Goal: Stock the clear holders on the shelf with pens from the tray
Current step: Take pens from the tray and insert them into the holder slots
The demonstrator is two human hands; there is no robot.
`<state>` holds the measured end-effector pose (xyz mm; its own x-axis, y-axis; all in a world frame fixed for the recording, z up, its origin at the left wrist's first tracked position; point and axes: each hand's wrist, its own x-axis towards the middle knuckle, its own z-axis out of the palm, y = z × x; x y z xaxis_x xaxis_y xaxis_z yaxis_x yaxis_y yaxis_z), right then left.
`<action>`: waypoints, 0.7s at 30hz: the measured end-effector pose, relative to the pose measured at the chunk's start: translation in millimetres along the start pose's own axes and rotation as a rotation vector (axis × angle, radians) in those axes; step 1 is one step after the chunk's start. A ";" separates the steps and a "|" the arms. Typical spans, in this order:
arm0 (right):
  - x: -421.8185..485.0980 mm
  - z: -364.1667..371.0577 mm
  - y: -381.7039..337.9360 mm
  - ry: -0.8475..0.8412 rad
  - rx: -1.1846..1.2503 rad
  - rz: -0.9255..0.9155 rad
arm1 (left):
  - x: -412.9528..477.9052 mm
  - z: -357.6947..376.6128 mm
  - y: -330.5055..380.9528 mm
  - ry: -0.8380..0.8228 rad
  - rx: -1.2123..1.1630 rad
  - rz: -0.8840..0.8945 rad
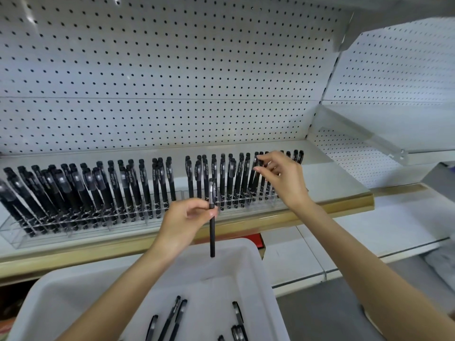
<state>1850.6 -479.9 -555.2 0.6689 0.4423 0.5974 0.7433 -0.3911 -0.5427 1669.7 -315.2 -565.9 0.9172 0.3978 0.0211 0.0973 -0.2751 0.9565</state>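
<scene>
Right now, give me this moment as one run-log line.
left hand: holds black pen upright | right hand: fingertips at shelved pens in right clear holder, grip unclear | tray: loose pens inside

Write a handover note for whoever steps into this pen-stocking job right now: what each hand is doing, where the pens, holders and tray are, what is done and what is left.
Left hand: pinches one black pen upright above the tray.
Right hand: fingertips are at the caps of the standing pens, near the right end of the clear holders. I cannot tell whether it pinches one.
Done: the holders on the shelf carry rows of pens, with a gap near the middle.
Left: slot in the held pen, then the loose pens lying in the tray.
</scene>
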 end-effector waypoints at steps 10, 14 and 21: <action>1.6 -7.9 1.1 -0.081 0.031 0.050 | 0.9 4.2 1.9 -0.014 -0.023 0.011; -7.9 -21.9 -28.0 -0.041 0.264 0.156 | -1.4 9.3 6.2 -0.034 -0.081 0.034; -42.5 -16.9 -76.8 -0.308 0.477 0.285 | -5.2 21.2 17.2 -0.063 -0.147 0.071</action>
<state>1765.2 -482.3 -529.0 0.7547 0.6138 0.2318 0.4041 -0.1565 -0.9012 1674.7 -340.6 -555.7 0.9427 0.3250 0.0761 -0.0217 -0.1678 0.9856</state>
